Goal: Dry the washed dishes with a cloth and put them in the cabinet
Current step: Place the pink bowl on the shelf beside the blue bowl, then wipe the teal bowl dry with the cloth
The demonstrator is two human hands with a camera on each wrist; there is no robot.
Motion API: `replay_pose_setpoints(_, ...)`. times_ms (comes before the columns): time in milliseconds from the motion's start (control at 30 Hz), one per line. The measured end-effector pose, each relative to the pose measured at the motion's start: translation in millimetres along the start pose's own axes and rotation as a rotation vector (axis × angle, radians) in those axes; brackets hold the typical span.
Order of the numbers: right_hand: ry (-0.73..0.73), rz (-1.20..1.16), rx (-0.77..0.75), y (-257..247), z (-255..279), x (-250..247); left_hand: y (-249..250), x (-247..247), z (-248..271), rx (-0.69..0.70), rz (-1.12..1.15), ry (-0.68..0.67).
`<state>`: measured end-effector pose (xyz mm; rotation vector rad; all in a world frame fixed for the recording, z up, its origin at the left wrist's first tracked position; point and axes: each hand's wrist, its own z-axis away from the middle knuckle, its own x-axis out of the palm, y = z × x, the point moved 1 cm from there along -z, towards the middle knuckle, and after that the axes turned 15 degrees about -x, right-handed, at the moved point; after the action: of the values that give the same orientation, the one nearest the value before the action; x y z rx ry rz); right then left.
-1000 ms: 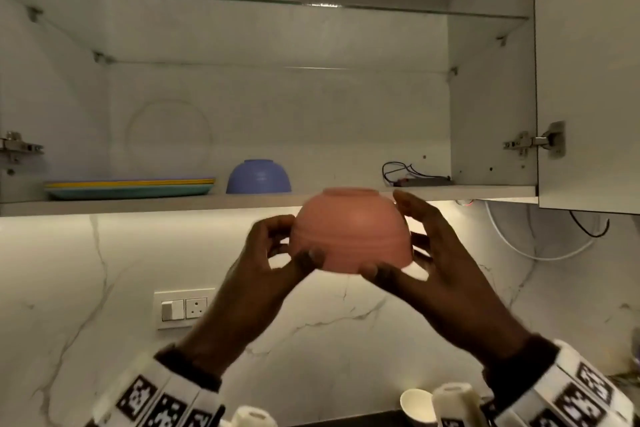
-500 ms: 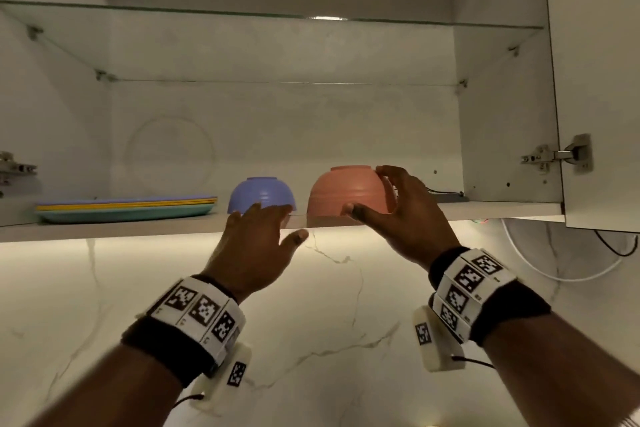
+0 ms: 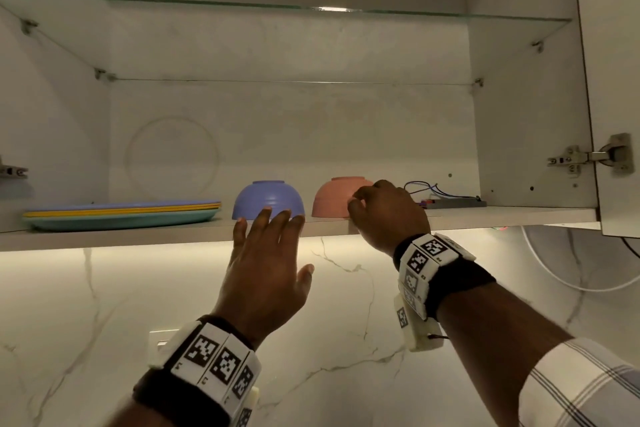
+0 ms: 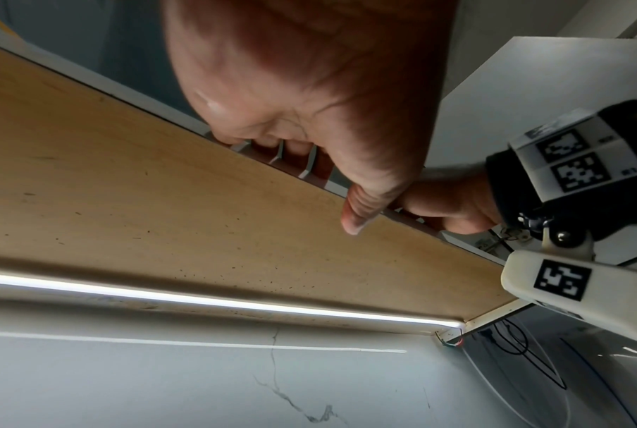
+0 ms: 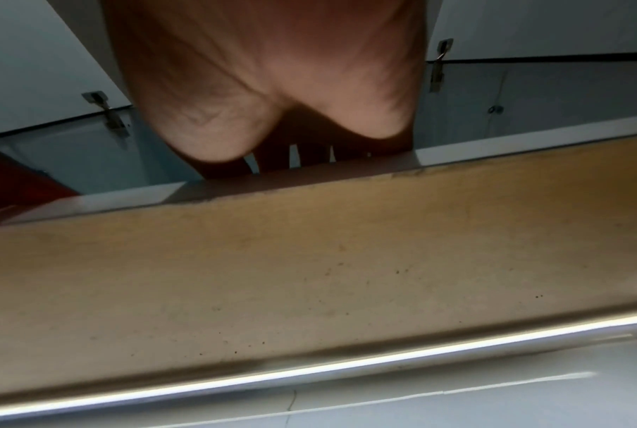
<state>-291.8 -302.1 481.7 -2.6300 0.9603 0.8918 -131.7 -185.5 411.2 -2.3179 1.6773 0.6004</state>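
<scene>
A pink bowl (image 3: 330, 198) stands upside down on the cabinet's lower shelf (image 3: 502, 215), right of an upturned blue bowl (image 3: 268, 199). My right hand (image 3: 367, 204) is at the pink bowl's right side with loosely curled fingers. In the right wrist view a gap shows between that hand (image 5: 273, 87) and the bowl (image 5: 13, 179), so it holds nothing. My left hand (image 3: 287, 243) is flat with straight fingers, its tips at the shelf's front edge before the blue bowl. The left wrist view shows the left hand (image 4: 309, 115) lying over that edge. No cloth is in view.
A stack of coloured plates (image 3: 121, 215) lies at the shelf's left end. Loose wires and a small box (image 3: 446, 201) sit at the right end. A glass shelf (image 3: 277, 7) spans above. The open cabinet door (image 3: 616, 80) hangs at the right.
The pink bowl went from both hands up onto the shelf beside the blue bowl. The right hand has loosened off it, and the left hand has risen to the shelf edge.
</scene>
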Motion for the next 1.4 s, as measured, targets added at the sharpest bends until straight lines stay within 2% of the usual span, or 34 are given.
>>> replay_pose_setpoints(67,-0.126,0.104,0.026,-4,2,2,-1,1,-1,0.006,-0.004,-0.005)
replay_pose_setpoints(167,-0.167,0.089,0.013,-3,3,1,-1,1,0,0.005,-0.002,-0.037)
replay_pose_setpoints(233,-0.110,0.044,-0.021,-2,4,-2,0,-1,0,0.007,-0.006,-0.053)
replay_pose_setpoints(333,0.056,0.026,-0.102,-8,20,-14,0,-7,-3,0.017,-0.004,-0.080)
replay_pose_setpoints(433,0.113,-0.091,-0.138,-21,48,-19,-2,-12,3,0.022,0.014,-0.069)
replay_pose_setpoints(533,0.143,-0.182,-0.125,-34,87,-13,5,-9,30,0.050,0.071,-0.053)
replay_pose_setpoints(600,0.130,-0.249,-0.088,-40,122,-1,12,-1,63,0.032,0.182,-0.118)
replay_pose_setpoints(667,0.090,-0.303,-0.043,-44,167,20,18,17,110,-0.036,0.291,-0.291)
replay_pose_setpoints(800,-0.099,-0.371,0.062,-44,278,84,28,61,229,-0.107,0.348,-0.662)
replay_pose_setpoints(900,-0.433,-0.384,0.234,-35,365,118,40,85,308,-0.145,0.322,-0.952)
replay_pose_setpoints(967,-0.636,-0.347,0.326,-22,416,129,52,95,350,-0.171,0.328,-1.096)
replay_pose_setpoints(1100,-0.900,-0.264,0.407,8,479,124,86,111,398,-0.178,0.377,-1.238)
replay_pose_setpoints(1267,-1.150,-0.347,0.300,33,508,117,134,131,406,-0.239,0.364,-1.313)
replay_pose_setpoints(1333,-1.140,-0.369,0.240,41,516,121,149,139,403,-0.293,0.362,-1.342)
replay_pose_setpoints(1400,-1.048,-0.404,0.234,50,520,123,162,147,401,-0.336,0.371,-1.376)
